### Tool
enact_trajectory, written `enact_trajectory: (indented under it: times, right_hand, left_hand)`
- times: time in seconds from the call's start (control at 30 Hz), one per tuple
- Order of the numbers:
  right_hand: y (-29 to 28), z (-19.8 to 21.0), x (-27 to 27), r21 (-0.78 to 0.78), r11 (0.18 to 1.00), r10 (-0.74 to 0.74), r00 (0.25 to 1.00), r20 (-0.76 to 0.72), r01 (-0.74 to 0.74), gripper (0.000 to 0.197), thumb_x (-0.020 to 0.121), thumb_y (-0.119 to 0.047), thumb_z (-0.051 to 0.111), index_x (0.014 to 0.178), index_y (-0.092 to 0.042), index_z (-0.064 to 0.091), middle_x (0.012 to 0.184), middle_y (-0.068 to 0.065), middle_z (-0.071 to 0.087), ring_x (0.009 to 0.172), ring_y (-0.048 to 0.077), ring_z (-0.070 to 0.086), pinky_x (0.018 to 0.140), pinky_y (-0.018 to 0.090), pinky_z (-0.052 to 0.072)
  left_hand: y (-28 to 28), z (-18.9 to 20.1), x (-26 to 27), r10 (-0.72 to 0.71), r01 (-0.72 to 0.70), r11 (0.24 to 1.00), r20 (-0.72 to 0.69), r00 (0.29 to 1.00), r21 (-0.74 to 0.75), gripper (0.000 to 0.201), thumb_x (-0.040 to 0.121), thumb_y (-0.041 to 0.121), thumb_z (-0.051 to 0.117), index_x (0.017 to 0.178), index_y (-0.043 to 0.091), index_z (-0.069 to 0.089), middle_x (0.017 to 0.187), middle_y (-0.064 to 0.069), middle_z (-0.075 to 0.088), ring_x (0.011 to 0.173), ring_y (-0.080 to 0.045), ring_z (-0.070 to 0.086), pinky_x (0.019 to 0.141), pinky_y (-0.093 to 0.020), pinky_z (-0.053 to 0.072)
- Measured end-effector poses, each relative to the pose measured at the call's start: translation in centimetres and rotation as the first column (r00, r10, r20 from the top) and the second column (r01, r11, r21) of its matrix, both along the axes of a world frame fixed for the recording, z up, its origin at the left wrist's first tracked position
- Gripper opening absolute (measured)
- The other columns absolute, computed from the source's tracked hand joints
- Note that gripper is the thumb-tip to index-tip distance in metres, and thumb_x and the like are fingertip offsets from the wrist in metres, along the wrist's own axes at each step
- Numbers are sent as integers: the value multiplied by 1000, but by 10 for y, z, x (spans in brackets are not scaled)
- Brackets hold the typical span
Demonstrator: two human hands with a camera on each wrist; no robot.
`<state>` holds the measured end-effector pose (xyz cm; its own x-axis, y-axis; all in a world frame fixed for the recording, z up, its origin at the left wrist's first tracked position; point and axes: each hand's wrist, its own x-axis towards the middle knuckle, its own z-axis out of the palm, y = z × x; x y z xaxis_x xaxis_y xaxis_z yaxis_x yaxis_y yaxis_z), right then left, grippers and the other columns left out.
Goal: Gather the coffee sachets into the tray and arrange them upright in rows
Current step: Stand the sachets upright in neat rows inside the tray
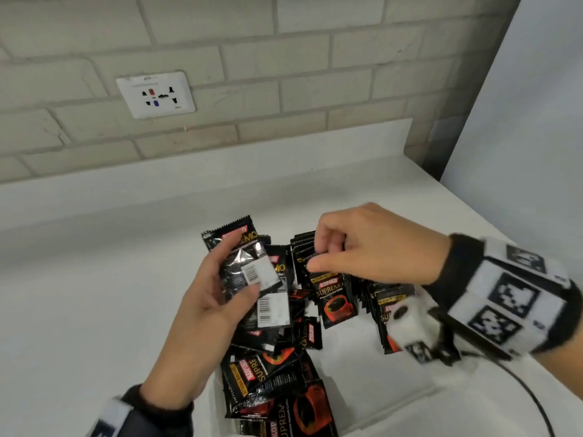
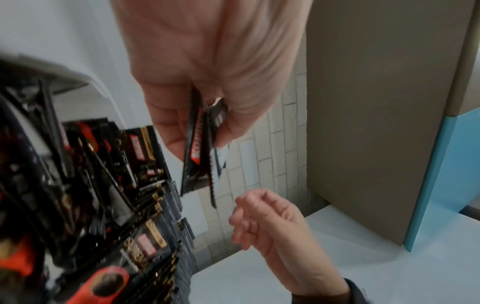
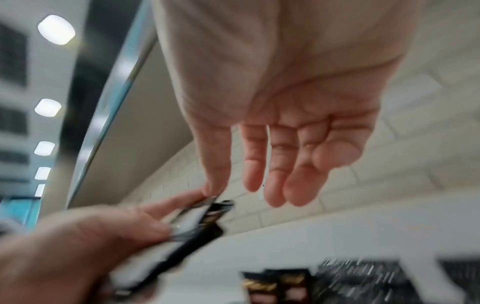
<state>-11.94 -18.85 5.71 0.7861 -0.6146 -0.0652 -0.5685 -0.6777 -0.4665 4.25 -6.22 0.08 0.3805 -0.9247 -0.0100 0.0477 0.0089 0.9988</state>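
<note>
Black Kopiko coffee sachets fill a white tray (image 1: 350,357). Several stand upright in rows (image 1: 336,298) at its far right side, and others lie in a loose pile (image 1: 268,376) at the near left. My left hand (image 1: 217,279) holds a few sachets (image 1: 252,269) fanned above the pile, backs and barcodes towards me; the left wrist view shows these sachets (image 2: 200,144) edge-on between thumb and fingers. My right hand (image 1: 318,252) hovers just over the upright rows, fingers loosely bent and holding nothing. The right wrist view shows its fingers (image 3: 275,181) relaxed and empty.
The tray sits on a white counter (image 1: 94,294) against a pale brick wall with a socket plate (image 1: 156,94). A white panel (image 1: 520,137) rises at the right. A black cable (image 1: 533,402) runs from my right wrist band over the counter.
</note>
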Motion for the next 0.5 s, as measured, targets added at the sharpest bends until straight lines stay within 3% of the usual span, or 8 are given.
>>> enact_trajectory:
  times: [0.07,0.17,0.2,0.33,0.43,0.5]
  right_hand:
    - [14,-9,0,241,970,-67,991,119,37,33,72,-54,65,92,-30,56,79,-8,64,58,-2,55,57,15,45]
    - [25,-34,2,443,892,-201,956,214,88,42,69,-52,69,96,-30,45,82,-4,64,60,2,59,56,22,53]
    - [26,-41,3,496,862,-262,930,258,105,43,69,-51,70,95,-28,44,80,-3,63,58,6,60,57,26,54]
    - [24,-53,1,616,777,-425,829,364,128,56,58,-55,69,92,-16,47,75,11,62,62,32,63,61,45,52]
    - [22,-60,2,592,796,-452,776,440,128,43,70,-38,72,92,-6,53,87,27,63,68,41,62,62,50,51]
    - [20,-63,1,571,810,-451,762,464,133,38,74,-31,72,93,-2,56,92,28,64,76,43,63,69,53,52]
  left_hand:
    - [-7,-1,-11,-4,5,999,14,1000,-46,70,71,0,64,119,48,49,103,12,70,93,-9,67,70,-22,56]
    - [-14,-2,-26,-17,26,993,79,997,-112,80,76,-11,61,127,45,34,94,42,61,93,15,59,69,-5,47]
    - [-15,-3,-29,-20,31,992,89,996,-125,82,75,-8,63,127,47,31,94,45,59,95,16,58,69,-4,46]
    - [-15,-11,-37,-52,68,990,129,990,-124,91,77,-14,61,124,55,26,105,42,58,105,11,56,78,-6,46]
    - [-15,-13,-43,-59,76,992,159,986,-102,97,78,-14,62,128,56,18,116,32,58,110,13,52,82,-3,42]
    - [-16,-13,-43,-64,75,994,125,990,-84,102,77,-14,63,129,57,11,110,29,63,107,8,57,82,-10,47]
